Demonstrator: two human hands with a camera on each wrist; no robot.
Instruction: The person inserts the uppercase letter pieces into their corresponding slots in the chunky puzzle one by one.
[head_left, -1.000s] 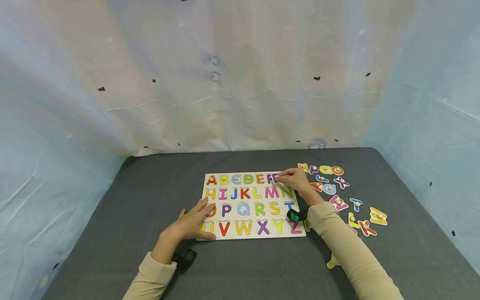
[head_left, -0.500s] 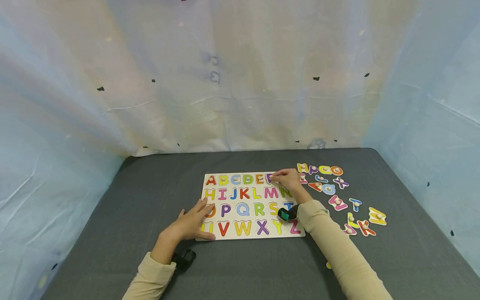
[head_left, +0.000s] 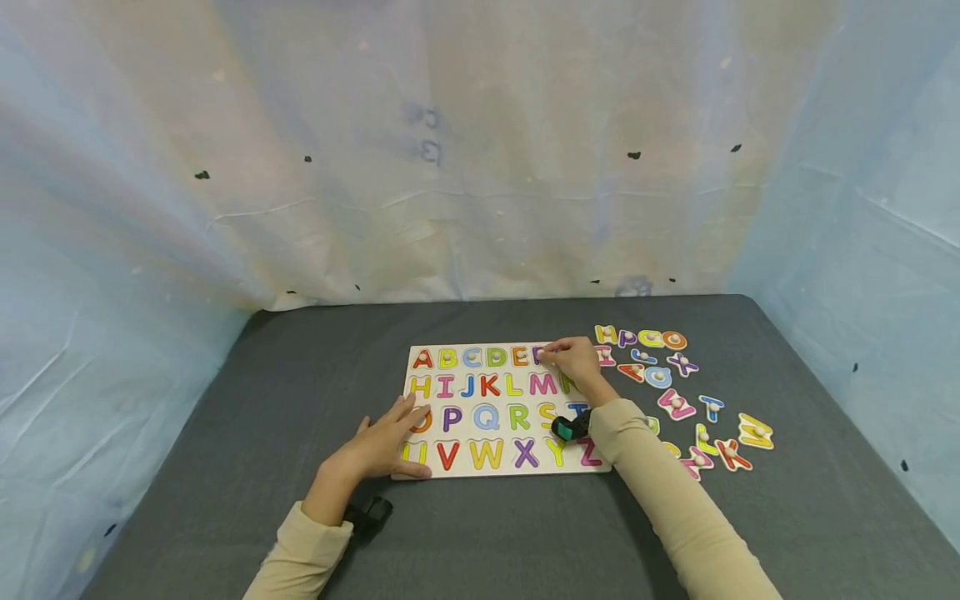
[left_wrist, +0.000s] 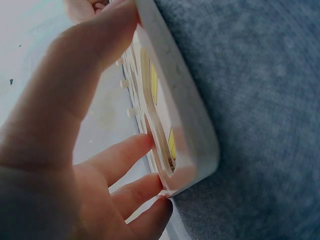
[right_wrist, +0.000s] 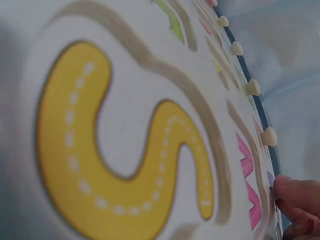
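Observation:
A wooden alphabet puzzle board (head_left: 465, 402) lies on the dark table, with recessed letter slots in rows. Knobbed pieces A to E sit in its top row. My right hand (head_left: 576, 360), seen also in the right wrist view, pinches the purple letter F puzzle piece (head_left: 537, 357) over the F slot, partly hiding it. At the board's left edge, my left hand (head_left: 386, 442) rests with fingers spread on the surface and thumb at the near corner. The left wrist view shows those fingers (left_wrist: 137, 147) touching the board's face.
Loose letter pieces lie right of the board, among them an orange O (head_left: 674, 340), a pink M (head_left: 677, 405), a blue T (head_left: 711, 407) and a red K (head_left: 732, 455). My right sleeve (head_left: 675, 508) crosses the table beside them. Pale sheeting (head_left: 465, 167) hangs behind.
My right hand has moved left with the purple F piece, bringing it to the F slot, and then nearly stopped. My left hand stays on the board.

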